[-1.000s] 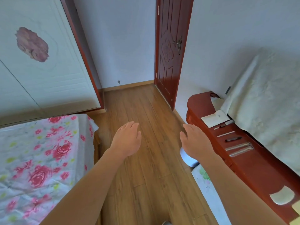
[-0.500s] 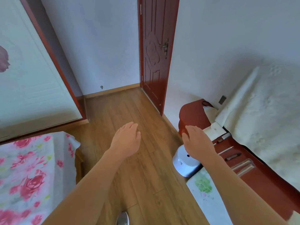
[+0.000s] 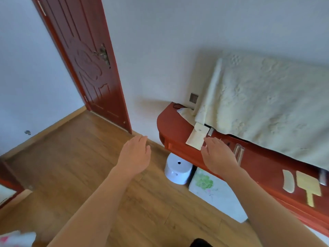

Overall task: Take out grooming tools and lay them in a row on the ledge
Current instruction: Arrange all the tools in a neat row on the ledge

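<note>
A red wooden ledge [image 3: 175, 126] runs along the wall on the right. On it lie a pale flat pouch [image 3: 196, 135], a pair of slim metal tools [image 3: 238, 155], a curved pale comb [image 3: 288, 180] and a yellow paddle-shaped comb [image 3: 308, 187]. My right hand [image 3: 218, 155] hovers open over the ledge's front edge, just in front of the pouch, holding nothing. My left hand [image 3: 136, 155] is open over the wooden floor, empty.
A cream cloth [image 3: 267, 104] drapes over something at the back of the ledge. A white stool [image 3: 178, 168] and a flowered white box [image 3: 213, 191] stand on the floor under the ledge. A red door [image 3: 89, 65] is at the far left.
The view has swung right and closer to the ledge. My right hand has moved over the ledge's edge near the pouch; the combs at the right end have come into view.
</note>
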{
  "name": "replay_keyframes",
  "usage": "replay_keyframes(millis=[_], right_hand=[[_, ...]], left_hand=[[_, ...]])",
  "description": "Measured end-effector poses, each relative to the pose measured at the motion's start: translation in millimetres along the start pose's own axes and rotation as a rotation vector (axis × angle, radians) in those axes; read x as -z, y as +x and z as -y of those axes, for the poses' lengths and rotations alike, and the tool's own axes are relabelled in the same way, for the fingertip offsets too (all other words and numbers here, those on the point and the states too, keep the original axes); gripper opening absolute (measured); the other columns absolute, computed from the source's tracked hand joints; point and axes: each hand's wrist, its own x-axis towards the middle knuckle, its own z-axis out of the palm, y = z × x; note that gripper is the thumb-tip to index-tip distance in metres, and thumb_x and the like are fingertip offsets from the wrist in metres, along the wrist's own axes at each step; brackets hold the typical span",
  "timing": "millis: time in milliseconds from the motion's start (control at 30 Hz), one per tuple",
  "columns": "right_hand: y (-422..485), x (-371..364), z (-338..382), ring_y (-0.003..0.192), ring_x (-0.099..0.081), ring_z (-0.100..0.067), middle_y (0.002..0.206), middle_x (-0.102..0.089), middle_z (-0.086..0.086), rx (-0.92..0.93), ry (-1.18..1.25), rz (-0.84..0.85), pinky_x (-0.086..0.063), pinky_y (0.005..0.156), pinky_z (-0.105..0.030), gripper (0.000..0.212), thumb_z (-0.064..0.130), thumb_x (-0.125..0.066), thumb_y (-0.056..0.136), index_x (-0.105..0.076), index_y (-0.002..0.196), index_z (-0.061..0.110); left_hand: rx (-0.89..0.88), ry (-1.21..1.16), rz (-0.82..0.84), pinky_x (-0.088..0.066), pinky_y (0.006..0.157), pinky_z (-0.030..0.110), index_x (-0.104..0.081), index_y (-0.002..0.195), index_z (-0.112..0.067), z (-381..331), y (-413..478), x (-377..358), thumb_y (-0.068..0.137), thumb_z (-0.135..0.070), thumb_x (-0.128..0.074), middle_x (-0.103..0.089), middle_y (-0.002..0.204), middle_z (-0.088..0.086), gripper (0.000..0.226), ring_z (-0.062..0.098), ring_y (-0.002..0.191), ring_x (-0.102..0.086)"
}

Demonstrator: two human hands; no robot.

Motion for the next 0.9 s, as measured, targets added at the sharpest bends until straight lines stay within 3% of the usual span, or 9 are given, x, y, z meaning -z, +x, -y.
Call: replay_keyframes(millis=[67, 200, 267, 367, 567, 900], right_hand=[[-3, 5, -13, 0.107, -0.053, -0.026, 0.107, -0.06, -0.004, -0.064, 0.002, -0.04, -0.043, 0.091, -0.04, 0.032, 0.028, -0.033, 0.095, -0.057, 0.108, 0.011], [-2, 12, -43, 0.106, -0.052, -0.023, 0.106, -0.06, -0.001, -0.159, -0.019, -0.088, -0.043, 0.09, -0.038, 0.025, 0.026, -0.037, 0.095, -0.057, 0.104, 0.014], [3, 16, -60, 0.111, -0.051, -0.023, 0.111, -0.059, 0.001, -0.195, -0.007, -0.097, -0.042, 0.094, -0.038, 0.028, 0.027, -0.038, 0.096, -0.057, 0.111, 0.014], [13, 20, -88, 0.109, -0.051, -0.023, 0.106, -0.057, 0.002, -0.219, -0.015, -0.107, -0.041, 0.093, -0.036, 0.024, 0.027, -0.037, 0.096, -0.056, 0.106, 0.015], [30, 25, -141, 0.106, -0.051, -0.021, 0.105, -0.059, 0.001, -0.291, -0.002, -0.112, -0.037, 0.091, -0.031, 0.027, 0.028, -0.038, 0.097, -0.057, 0.108, 0.013], [52, 20, -188, 0.122, -0.045, -0.02, 0.128, -0.056, -0.002, -0.434, -0.035, -0.024, -0.033, 0.105, -0.033, 0.037, 0.031, -0.033, 0.1, -0.053, 0.125, 0.013]], left_hand=[[-0.073, 0.012, 0.005, -0.03, 0.119, 0.036, -0.034, 0.151, -0.02, -15, 17, -3, 0.105, -0.038, -0.032, -0.035, 0.158, 0.001, 0.05, 0.02, 0.145, -0.033], [-0.205, 0.009, 0.045, -0.032, 0.117, 0.036, -0.036, 0.149, -0.017, -48, 54, -18, 0.105, -0.036, -0.03, -0.039, 0.155, 0.002, 0.049, 0.021, 0.142, -0.037], [-0.261, 0.022, 0.071, -0.029, 0.119, 0.038, -0.033, 0.152, -0.015, -68, 71, -26, 0.105, -0.035, -0.03, -0.035, 0.157, 0.004, 0.051, 0.021, 0.145, -0.032], [-0.326, 0.046, 0.082, -0.029, 0.116, 0.037, -0.034, 0.151, -0.012, -101, 92, -33, 0.105, -0.031, -0.031, -0.038, 0.154, 0.006, 0.05, 0.022, 0.142, -0.034], [-0.381, 0.066, 0.108, -0.037, 0.107, 0.038, -0.047, 0.137, -0.011, -152, 130, -54, 0.103, -0.027, -0.034, -0.051, 0.139, 0.006, 0.04, 0.022, 0.128, -0.045], [-0.519, 0.065, 0.204, -0.043, 0.099, 0.04, -0.054, 0.124, -0.008, -201, 190, -97, 0.101, -0.027, -0.036, -0.054, 0.126, 0.007, 0.035, 0.027, 0.118, -0.051]])
